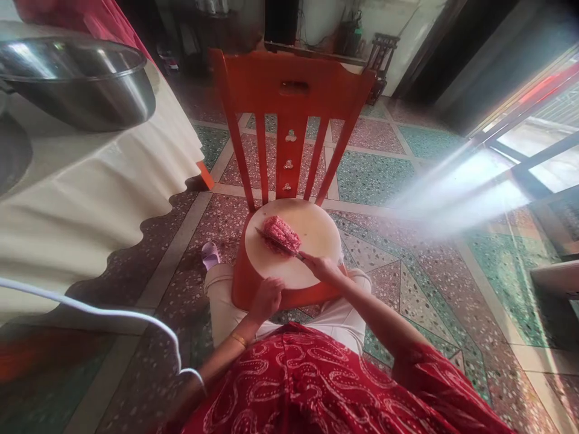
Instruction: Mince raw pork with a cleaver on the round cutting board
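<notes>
A mound of minced meat (281,231) lies on a round, pale cutting board (312,232), which rests on the seat of a red wooden chair (246,295). My right hand (322,269) is closed around the handle of a knife (277,242). Its blade lies along the near side of the meat, tip pointing left. At the board's near edge is my left hand (268,295), its fingers curled in; whether anything is inside them is hidden.
To the left, a large metal basin (81,84) stands on a table with a cream cloth (136,163). A white cable (131,313) crosses the lower left. One lilac slipper (210,255) shows on the speckled floor (375,178). Bright light enters from the right.
</notes>
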The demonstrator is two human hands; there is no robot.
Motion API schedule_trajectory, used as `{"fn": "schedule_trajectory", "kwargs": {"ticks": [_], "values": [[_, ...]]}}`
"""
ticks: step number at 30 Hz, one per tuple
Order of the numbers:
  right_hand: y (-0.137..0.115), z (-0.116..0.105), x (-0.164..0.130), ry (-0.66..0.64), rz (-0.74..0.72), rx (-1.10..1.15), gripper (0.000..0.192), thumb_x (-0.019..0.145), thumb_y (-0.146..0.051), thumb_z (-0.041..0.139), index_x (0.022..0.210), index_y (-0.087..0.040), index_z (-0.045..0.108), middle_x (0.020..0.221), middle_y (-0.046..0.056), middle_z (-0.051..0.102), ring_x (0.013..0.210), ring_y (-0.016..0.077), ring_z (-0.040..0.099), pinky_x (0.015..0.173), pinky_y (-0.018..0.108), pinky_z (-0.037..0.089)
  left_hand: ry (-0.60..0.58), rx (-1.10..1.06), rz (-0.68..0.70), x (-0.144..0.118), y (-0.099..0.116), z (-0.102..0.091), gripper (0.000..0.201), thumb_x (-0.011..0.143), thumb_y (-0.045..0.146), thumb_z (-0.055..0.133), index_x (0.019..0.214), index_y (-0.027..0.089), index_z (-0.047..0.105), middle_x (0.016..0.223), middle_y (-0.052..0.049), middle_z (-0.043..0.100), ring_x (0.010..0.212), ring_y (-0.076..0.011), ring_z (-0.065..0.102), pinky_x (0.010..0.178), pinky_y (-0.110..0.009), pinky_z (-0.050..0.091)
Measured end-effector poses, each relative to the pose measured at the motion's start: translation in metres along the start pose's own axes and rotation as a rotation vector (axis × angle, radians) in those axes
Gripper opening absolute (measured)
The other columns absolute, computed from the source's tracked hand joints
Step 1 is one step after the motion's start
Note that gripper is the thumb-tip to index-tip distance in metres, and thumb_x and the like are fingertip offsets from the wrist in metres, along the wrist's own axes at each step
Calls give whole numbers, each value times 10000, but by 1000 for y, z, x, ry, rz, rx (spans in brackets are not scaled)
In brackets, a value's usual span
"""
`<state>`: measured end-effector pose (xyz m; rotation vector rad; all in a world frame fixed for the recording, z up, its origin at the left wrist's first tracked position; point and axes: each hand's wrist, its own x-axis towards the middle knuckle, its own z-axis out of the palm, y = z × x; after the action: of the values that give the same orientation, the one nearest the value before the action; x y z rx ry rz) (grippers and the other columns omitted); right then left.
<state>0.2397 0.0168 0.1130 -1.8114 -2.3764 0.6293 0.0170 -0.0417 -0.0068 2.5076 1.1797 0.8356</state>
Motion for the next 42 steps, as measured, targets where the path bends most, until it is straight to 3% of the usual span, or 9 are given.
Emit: {"fn": "schedule_trajectory", "kwargs": {"ticks": [4,10,14,19,24,30,34,39,42], "values": [[0,-3,-2,88,-41,51,424,950,-385,361,1363,-318,428,993,15,709,845,175,671,712,222,477,1,20,-24,0,0,2,376,813,74,402,1115,223,567,1123,-61,602,1074,-192,522,985,-430,410],[-1,-2,-5,42,36,49,387,931,-386,398,1295,-330,516,891,4,724,765,181,676,682,240,488,-10,9,-11,0,0,1,363,824,87,400,1129,206,557,1140,-63,592,1100,-194,499,1003,-428,396],[-4,-2,-4,176,-24,149,439,952,-378,343,1379,-296,410,1018,15,700,855,166,663,741,225,478,5,23,-23,0,0,1,368,815,75,401,1109,212,575,1132,-57,595,1075,-198,506,993,-430,402],[1,-2,4,74,87,92,402,936,-361,388,1319,-303,492,977,14,712,826,181,671,714,236,486,15,-3,-3,-1,-1,2,363,817,81,419,1127,202,566,1116,-65,600,1089,-194,505,994,-420,404],[-1,-7,4,222,32,195,433,946,-376,355,1366,-302,429,1038,-2,695,859,155,664,740,204,480,27,22,-12,0,0,2,371,815,74,417,1123,208,574,1132,-58,601,1065,-195,517,985,-430,409],[-6,-6,7,87,77,98,392,937,-374,390,1312,-327,496,1019,8,703,834,182,671,734,239,480,20,15,-3,1,-1,1,366,827,86,417,1137,208,569,1127,-65,601,1089,-194,513,985,-425,413],[-5,-10,9,204,45,124,433,955,-390,336,1375,-314,412,1035,15,697,887,180,660,741,228,471,28,16,-5,2,0,0,365,832,83,403,1125,214,577,1124,-64,602,1075,-193,516,964,-419,428],[2,-5,9,110,116,94,396,934,-362,395,1312,-311,501,944,22,719,788,184,674,691,236,477,26,-1,5,2,1,-1,363,833,94,410,1141,204,568,1104,-71,606,1079,-197,521,971,-432,426],[0,-5,6,202,82,216,409,939,-362,376,1329,-302,483,968,17,713,802,165,668,695,213,473,23,8,4,2,1,0,374,830,83,403,1143,208,565,1129,-65,599,1085,-193,516,984,-430,417]]}}
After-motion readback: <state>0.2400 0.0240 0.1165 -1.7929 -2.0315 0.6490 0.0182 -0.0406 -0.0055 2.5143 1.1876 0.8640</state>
